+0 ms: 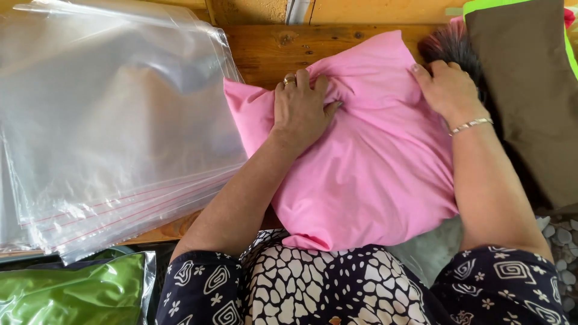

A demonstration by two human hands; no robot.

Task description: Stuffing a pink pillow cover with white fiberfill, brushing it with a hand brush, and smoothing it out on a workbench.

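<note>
Wooden table (pixel 265 48), pink cushion (pixel 367 174) under both hands (pressed flat)

Both bare forearms reached up from the bottom of the frame. The left hand (pixel 301 108), a ring on one finger, lay palm down at centre with fingers curled and pinching. The right hand (pixel 447 89), braceleted at the wrist, pressed flat at upper right.
</note>
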